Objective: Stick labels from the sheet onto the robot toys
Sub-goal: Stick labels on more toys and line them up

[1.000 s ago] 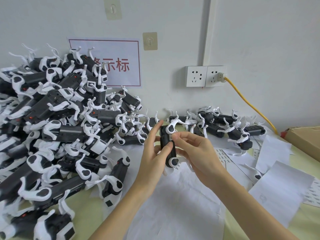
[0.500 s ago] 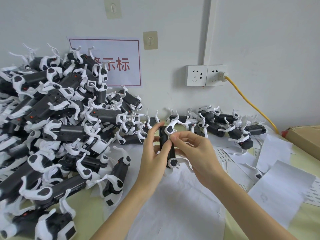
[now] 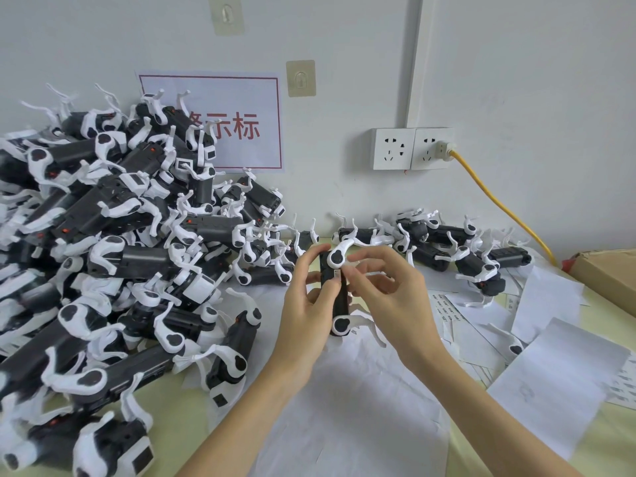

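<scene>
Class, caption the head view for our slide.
Left hand holds a robot toy while right hand presses a label on.

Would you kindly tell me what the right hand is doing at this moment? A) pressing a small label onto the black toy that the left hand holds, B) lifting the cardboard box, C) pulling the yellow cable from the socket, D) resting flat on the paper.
A: the right hand has its fingertips on a small label on the black toy gripped by the left hand.
</scene>
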Demonstrator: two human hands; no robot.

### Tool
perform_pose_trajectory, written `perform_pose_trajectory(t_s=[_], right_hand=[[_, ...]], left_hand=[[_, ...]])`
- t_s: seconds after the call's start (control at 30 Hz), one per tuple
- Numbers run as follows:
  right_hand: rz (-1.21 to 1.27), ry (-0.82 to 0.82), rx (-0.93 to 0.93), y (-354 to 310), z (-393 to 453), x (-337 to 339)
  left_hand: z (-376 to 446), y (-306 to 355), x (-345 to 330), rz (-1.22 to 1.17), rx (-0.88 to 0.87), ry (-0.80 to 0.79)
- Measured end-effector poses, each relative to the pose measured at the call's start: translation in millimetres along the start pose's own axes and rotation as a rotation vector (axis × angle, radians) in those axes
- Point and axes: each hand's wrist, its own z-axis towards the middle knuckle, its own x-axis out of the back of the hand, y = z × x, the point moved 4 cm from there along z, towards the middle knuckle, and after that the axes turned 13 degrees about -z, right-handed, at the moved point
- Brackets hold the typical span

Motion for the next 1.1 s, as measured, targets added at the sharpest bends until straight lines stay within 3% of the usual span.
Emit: perform_pose_trajectory(t_s=[0.23, 0.5, 0.8, 1.1], right_hand=[[0.066, -0.049, -0.09, 6.2, 3.7, 0.4], [0.13, -0.123, -0.184, 8.7, 3.0, -2.9], [0.55, -0.267, -0.457, 22.2, 1.1, -12.5], [0.462, -0.285, -0.39, 22.2, 6.0, -8.3]], left_hand=[[2.0, 3.2, 1.2, -0.137, 0.073, -0.018], [1.3, 3.3, 1.6, -0.055, 0.008, -0.037], [0.9, 8.8, 1.9, 0.067, -0.075, -0.092], [5.1, 7.7, 8.1, 0.16, -0.076, -0.102]])
